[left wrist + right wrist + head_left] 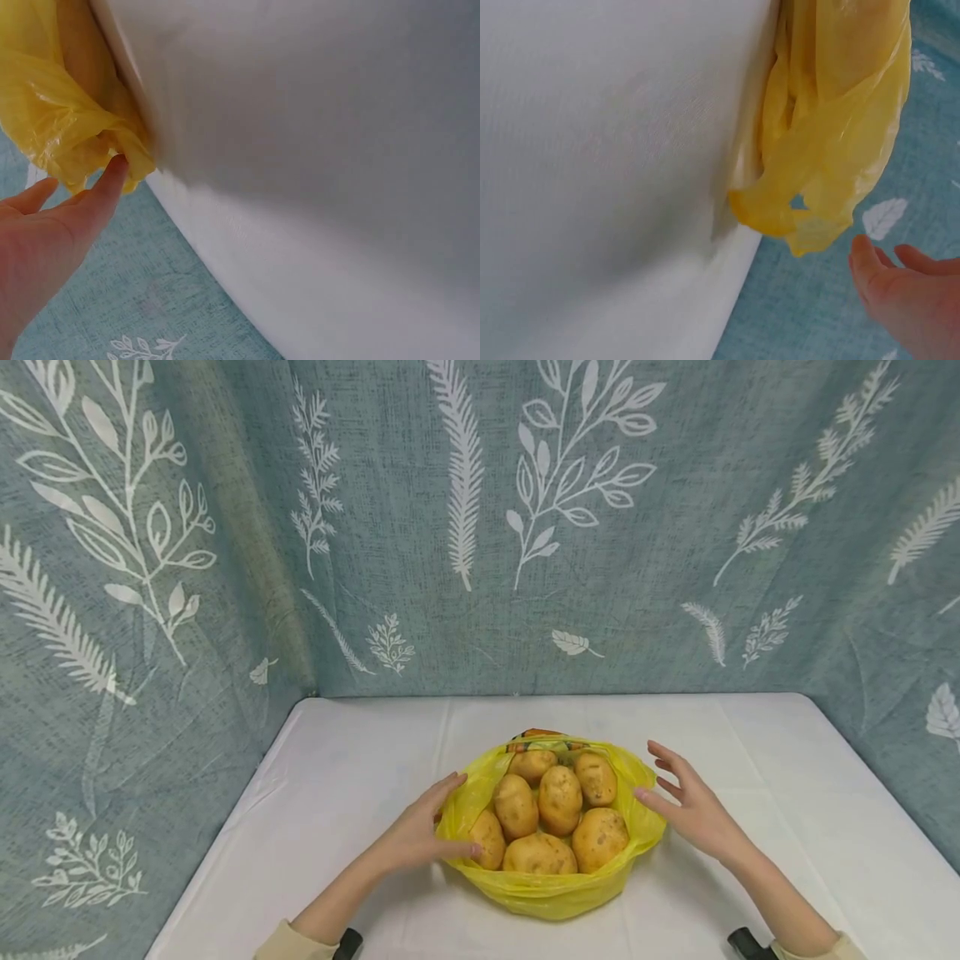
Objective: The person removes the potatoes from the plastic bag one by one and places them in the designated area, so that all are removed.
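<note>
A yellow plastic bag (pixel 555 897), its mouth spread wide, holds several potatoes (pixel 560 800) at the middle of the table. At its left side, my left hand (pixel 416 835) has the thumb over the rim in the head view, overlapping a potato (pixel 487 839). The left wrist view shows those loosely extended fingers right at the crumpled plastic (pixel 75 120). Across from it, my right hand (pixel 693 814) is spread beside the bag's right rim, thumb toward the plastic. In the right wrist view its fingers are just off the hanging yellow edge (pixel 817 172).
A white cloth (pixel 360 752) covers the table. Behind the bag's far rim shows a brightly printed orange and green item (pixel 536 735), partly hidden. Blue-green curtains (pixel 405 527) with white leaf prints stand behind and along both sides.
</note>
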`<action>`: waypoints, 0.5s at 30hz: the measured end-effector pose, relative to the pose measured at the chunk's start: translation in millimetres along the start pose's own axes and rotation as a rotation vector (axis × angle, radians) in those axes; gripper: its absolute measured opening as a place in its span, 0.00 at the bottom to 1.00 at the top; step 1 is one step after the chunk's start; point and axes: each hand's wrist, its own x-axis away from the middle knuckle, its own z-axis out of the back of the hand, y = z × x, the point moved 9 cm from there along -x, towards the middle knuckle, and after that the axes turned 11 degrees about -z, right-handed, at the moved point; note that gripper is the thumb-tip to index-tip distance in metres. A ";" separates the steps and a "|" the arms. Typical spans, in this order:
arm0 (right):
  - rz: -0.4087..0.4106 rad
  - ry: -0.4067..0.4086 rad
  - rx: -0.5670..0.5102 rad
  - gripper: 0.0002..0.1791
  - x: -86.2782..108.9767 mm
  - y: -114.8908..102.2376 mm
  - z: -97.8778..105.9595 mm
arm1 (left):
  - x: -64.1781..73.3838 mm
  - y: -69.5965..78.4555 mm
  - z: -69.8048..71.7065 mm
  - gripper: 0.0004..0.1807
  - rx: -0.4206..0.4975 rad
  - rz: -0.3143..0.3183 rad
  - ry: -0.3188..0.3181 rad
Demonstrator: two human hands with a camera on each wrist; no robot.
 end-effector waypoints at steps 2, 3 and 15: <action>0.006 -0.007 0.003 0.41 0.7 -2.5 -2.5 | 0.3 0.1 -1.8 0.57 -0.017 -0.001 -0.006; 0.006 -0.012 0.004 0.41 1.0 -3.4 -3.8 | 0.4 0.0 -2.9 0.58 -0.024 0.003 -0.009; 0.058 -0.054 0.011 0.38 6.2 -11.8 -19.2 | 4.1 -2.1 -15.0 0.59 -0.057 0.031 -0.060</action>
